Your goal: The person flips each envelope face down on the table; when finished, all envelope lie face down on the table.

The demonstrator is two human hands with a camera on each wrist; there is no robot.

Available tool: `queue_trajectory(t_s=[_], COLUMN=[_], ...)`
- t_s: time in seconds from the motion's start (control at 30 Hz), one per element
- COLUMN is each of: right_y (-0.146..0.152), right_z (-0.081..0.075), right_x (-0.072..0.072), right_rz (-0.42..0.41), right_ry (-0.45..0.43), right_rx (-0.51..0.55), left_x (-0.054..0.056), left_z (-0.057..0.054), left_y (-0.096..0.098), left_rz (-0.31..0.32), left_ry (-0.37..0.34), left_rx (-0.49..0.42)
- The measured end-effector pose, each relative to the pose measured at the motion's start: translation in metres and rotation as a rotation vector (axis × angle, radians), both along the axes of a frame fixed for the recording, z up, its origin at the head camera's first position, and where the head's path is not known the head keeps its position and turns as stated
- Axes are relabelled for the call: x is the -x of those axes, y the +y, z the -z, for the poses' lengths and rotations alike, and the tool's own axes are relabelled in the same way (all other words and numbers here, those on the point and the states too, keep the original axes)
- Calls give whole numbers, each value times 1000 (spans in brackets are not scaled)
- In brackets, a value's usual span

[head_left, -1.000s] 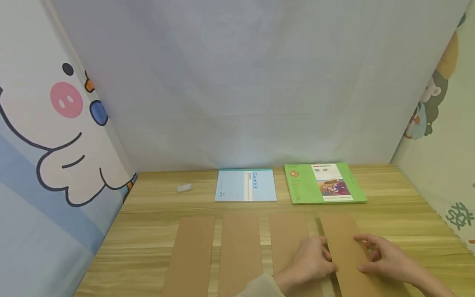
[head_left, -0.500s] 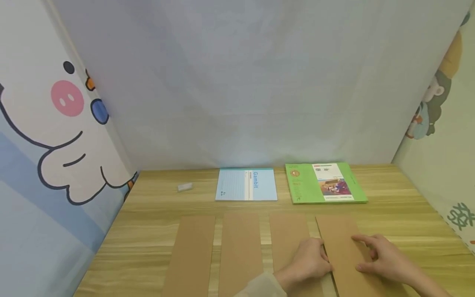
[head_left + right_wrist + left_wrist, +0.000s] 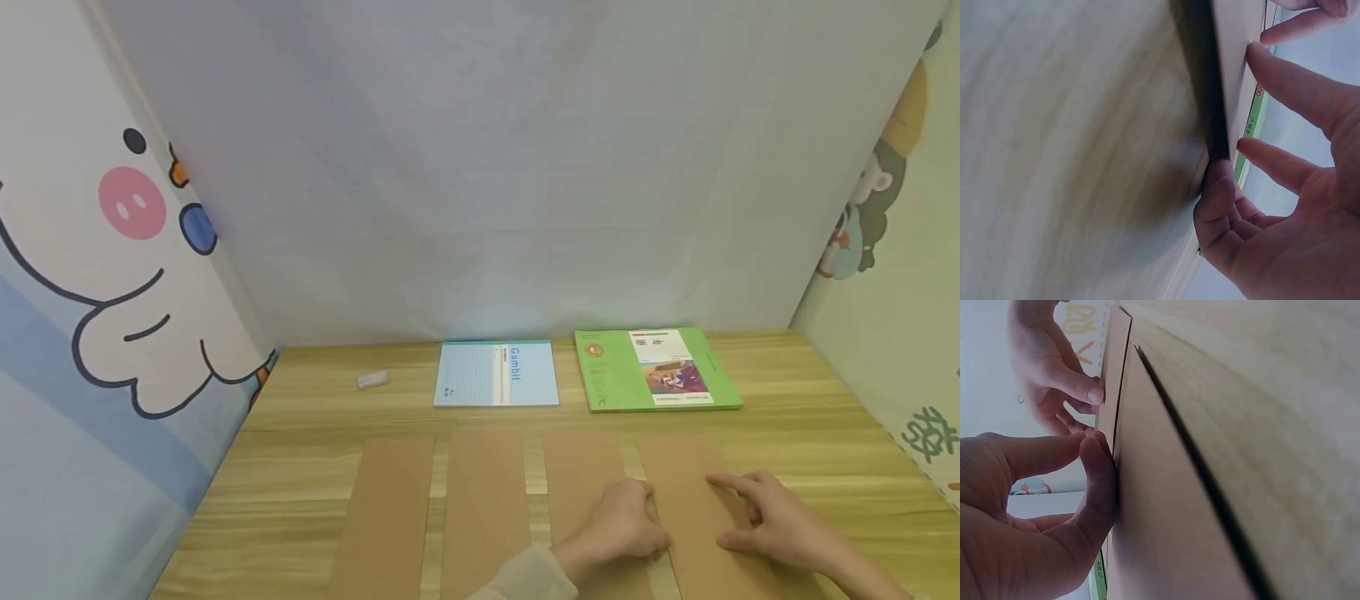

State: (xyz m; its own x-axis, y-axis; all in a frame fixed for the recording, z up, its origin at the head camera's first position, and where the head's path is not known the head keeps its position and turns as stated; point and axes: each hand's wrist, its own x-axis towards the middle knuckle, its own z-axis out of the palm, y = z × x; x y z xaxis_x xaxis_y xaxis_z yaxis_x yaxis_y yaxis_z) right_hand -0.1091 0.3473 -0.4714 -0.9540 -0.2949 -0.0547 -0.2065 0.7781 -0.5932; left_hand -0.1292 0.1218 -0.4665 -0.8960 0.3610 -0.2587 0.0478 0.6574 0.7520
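Observation:
Several brown cardboard strips lie side by side on the wooden table. My left hand [image 3: 621, 525] is over the third strip [image 3: 583, 475], its fingers curled beside the left edge of the rightmost strip [image 3: 684, 500]. In the left wrist view, the left thumb and index fingertips [image 3: 1088, 447] meet with nothing visible between them. My right hand [image 3: 780, 521] holds the rightmost strip's right side. Thumb and index finger touch its top, while in the right wrist view other curled fingers [image 3: 1217, 187] are at the underside of its edge, above a dark shadow gap.
Two more cardboard strips [image 3: 388, 508] [image 3: 486, 508] lie to the left. Behind the strips sit a white eraser-like block [image 3: 372, 380], a light blue notebook [image 3: 497, 373] and a green book [image 3: 615, 375]. Curtains with cartoon prints enclose the table [image 3: 300, 425] on the sides.
The rightmost strip's left edge has come down to the table and the strip has shifted slightly left. Both hands moved slightly left with it; the left fingertips no longer visibly hold its edge.

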Motion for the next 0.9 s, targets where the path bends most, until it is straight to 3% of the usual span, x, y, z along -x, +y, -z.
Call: queue_trajectory(t_s=[0.27, 0.5, 0.7, 0.9], right_y=[2, 4, 4, 3], right_z=[2, 3, 2, -2], right_x=[-5, -6, -8, -5], right_rz=[18, 10, 12, 22], right_ry=[-4, 11, 24, 5], right_rx=[8, 13, -5, -7], left_x=[0, 10, 17, 15], left_z=[1, -1, -7, 2], left_y=[-6, -32, -68, -125], left_rz=[40, 81, 47, 41], left_ry=[29, 101, 65, 131], left_rx=[-27, -94, -238, -333])
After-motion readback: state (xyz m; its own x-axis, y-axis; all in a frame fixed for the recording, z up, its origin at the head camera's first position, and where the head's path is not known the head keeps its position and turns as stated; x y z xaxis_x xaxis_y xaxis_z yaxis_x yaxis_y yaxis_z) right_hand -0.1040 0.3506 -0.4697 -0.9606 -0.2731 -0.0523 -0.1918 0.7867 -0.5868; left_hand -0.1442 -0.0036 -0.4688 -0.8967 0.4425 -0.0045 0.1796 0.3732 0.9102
